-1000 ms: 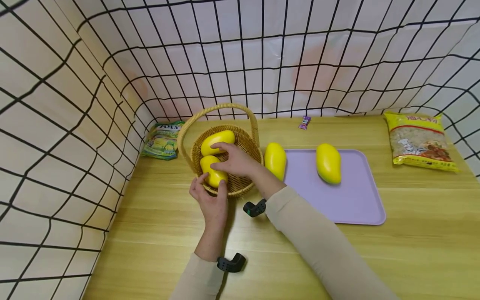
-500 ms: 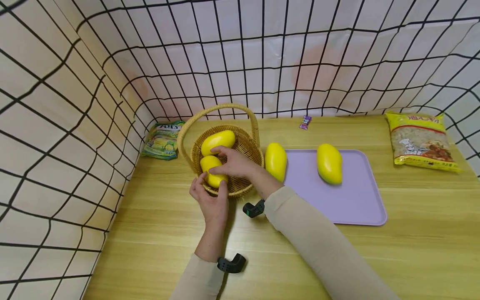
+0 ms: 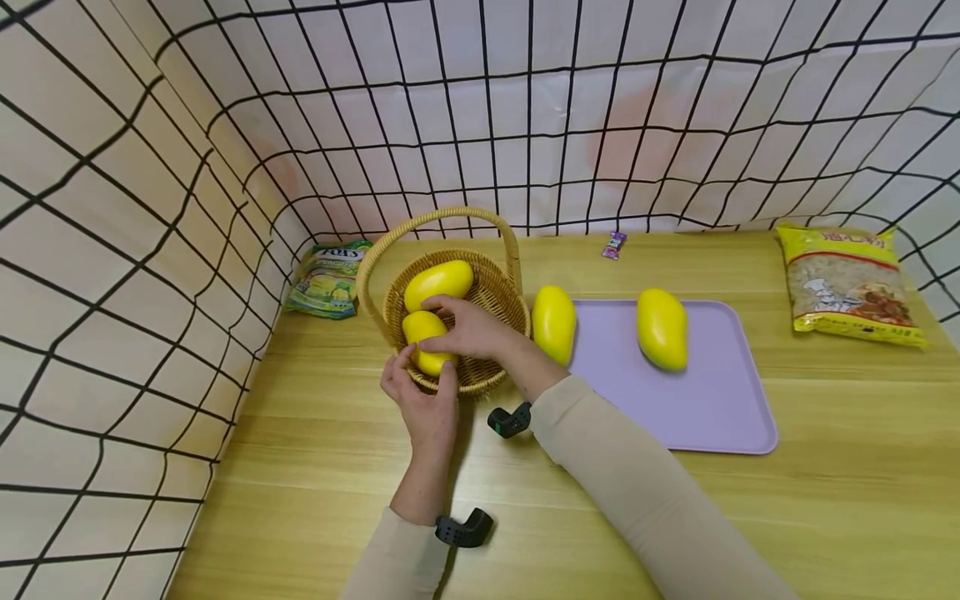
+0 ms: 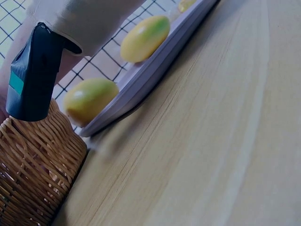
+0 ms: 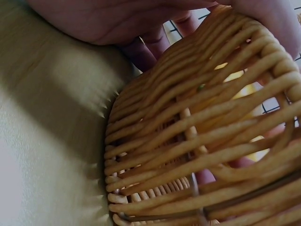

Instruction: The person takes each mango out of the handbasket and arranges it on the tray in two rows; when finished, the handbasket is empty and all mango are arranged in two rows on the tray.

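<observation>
A wicker basket (image 3: 487,287) with a tall arched handle holds two yellow mangoes, seen in the head view. My right hand (image 3: 476,327) reaches in from the right. Its thumb lies over the nearer mango (image 3: 423,325) and its fingers curl round the far side of it. The other mango (image 3: 442,282) lies behind, close to those fingertips. My left hand (image 3: 427,412) grips the near side of the basket, thumb at the rim and fingers round the outside. In the right wrist view the left hand (image 5: 108,19) wraps the woven wall (image 5: 197,127).
Right of the basket, a mango (image 3: 553,323) leans at the edge of a lilac tray (image 3: 675,417). Another mango (image 3: 662,329) lies on that tray. A green candy bag (image 3: 326,283), a small purple sweet (image 3: 613,245) and a yellow food bag (image 3: 851,287) lie near the black wire grid.
My right hand's fingers have come slightly lower and nearer, closing in on the nearer mango. The left hand and the basket have stayed in place.
</observation>
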Tool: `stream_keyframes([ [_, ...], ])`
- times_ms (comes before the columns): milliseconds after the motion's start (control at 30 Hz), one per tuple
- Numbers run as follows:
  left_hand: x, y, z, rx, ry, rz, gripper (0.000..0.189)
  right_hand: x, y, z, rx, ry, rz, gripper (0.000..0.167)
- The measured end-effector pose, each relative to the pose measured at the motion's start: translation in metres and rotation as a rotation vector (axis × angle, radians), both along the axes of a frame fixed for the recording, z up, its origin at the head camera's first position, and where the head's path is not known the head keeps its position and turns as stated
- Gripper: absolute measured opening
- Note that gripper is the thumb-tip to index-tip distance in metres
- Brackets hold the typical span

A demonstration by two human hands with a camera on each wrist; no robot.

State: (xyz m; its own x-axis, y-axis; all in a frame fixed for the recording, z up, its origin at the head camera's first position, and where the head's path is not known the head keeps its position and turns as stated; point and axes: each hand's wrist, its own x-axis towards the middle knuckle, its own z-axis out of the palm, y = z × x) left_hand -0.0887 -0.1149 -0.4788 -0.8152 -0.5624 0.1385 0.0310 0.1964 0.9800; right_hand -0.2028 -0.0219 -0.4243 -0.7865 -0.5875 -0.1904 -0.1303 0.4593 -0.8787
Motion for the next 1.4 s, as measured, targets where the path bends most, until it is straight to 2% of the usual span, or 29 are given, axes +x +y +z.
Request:
stream_keyframes([
  [1400, -0.0006, -0.0005, -0.0020, 0.002, 0.002, -0.006, 0.052, 0.0008, 0.0001, 0.0000, 0.032, 0.019, 0.006, 0.068],
])
